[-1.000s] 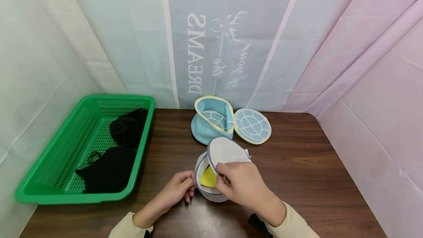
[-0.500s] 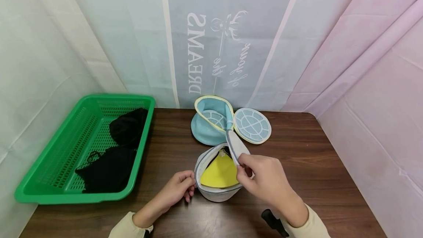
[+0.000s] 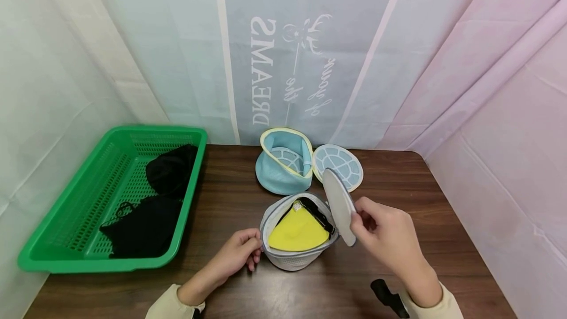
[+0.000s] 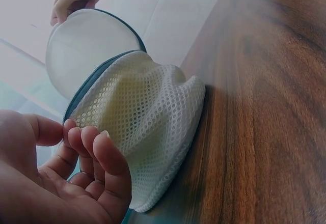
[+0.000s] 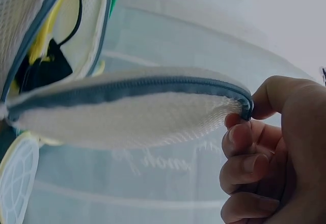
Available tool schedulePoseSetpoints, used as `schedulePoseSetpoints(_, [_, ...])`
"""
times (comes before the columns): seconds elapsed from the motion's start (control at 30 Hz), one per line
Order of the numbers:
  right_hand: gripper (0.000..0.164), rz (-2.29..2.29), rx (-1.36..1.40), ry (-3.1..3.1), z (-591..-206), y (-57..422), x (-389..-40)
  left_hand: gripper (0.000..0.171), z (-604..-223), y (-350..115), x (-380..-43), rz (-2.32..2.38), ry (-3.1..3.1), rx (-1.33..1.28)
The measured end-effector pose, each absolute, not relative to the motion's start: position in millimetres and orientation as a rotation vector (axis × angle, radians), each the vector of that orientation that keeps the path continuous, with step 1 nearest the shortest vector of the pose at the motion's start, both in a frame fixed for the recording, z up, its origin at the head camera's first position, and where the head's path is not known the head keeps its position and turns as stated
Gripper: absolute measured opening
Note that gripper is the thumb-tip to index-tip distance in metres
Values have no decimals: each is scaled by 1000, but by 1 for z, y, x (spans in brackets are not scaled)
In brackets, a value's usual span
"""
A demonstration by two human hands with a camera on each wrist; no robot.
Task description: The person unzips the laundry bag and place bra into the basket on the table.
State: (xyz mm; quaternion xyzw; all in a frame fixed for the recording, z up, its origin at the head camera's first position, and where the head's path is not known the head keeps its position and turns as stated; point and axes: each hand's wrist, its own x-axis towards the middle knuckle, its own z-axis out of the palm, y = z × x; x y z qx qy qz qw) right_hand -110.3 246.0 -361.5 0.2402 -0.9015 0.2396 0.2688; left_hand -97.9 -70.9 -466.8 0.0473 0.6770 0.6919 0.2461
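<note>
A white mesh laundry bag (image 3: 293, 262) with a grey-blue zipper edge stands unzipped on the table. Inside lies a yellow cup-shaped garment (image 3: 294, 230) with black straps and a white tag. My left hand (image 3: 241, 252) pinches the bag's rim on its left side, between thumb and index finger, as the left wrist view shows. With thumb and fingers, my right hand (image 3: 390, 233) holds the edge of the round lid (image 3: 338, 206), which stands raised and tilted to the right of the opening. The lid's zipper (image 5: 168, 85) shows in the right wrist view.
Behind the white bag stands a light blue mesh laundry bag (image 3: 276, 174) with yellow trim. Its ribbed round lid (image 3: 338, 166) lies open to the right. A green plastic basket (image 3: 102, 262) on the left holds black garments (image 3: 143, 228). Printed curtains (image 3: 190, 53) enclose the table.
My right hand has swung the white bag's lid up and over to the right, which uncovers the yellow garment inside. My left hand has stayed at the rim.
</note>
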Motion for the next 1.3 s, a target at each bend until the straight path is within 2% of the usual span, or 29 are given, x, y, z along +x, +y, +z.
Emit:
schedulePoseSetpoints(0.57, [26,571,327,-2614,-379,292,-108,17,-468,-70,-97,1874,1833,216])
schedulePoseSetpoints(0.87, [28,538,92,-2856,-379,304,-110,17,-469,-69,-98,1877,1846,236])
schedulePoseSetpoints(1.1, [23,519,-61,-3094,-386,314,-113,18,-469,-70,-98,1873,1852,239])
schedulePoseSetpoints(1.3, [26,498,-130,-3218,-395,321,-113,19,-469,-70,-97,1874,1844,228])
